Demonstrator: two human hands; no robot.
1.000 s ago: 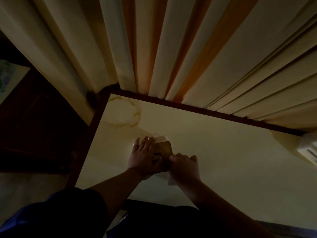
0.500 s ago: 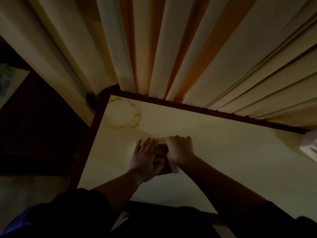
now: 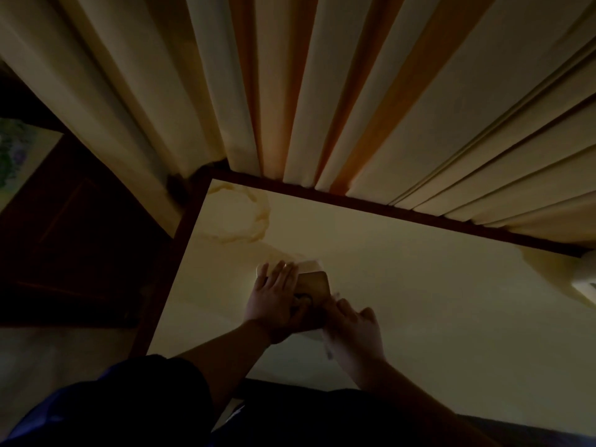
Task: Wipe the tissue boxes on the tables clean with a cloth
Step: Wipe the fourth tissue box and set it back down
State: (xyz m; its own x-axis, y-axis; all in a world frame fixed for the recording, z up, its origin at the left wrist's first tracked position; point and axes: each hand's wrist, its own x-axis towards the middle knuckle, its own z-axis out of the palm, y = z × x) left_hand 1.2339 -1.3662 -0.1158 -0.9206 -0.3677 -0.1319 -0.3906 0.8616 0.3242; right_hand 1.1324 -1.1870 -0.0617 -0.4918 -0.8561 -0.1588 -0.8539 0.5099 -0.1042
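Observation:
A small tissue box with a brownish top stands on the pale table in dim light. My left hand lies over the box's left side, fingers straight and spread, steadying it. My right hand is at the box's near right corner, fingers curled round a pale cloth that shows only as a light edge under the hand. Most of the cloth is hidden.
Cream and orange curtains hang against the table's far dark wooden edge. A ring-shaped stain marks the table's far left corner. A white object sits at the right edge. Dark furniture stands to the left.
My right hand has drawn back with the cloth from the box's top to its near right corner, uncovering the brownish top. My left hand has stayed on the box.

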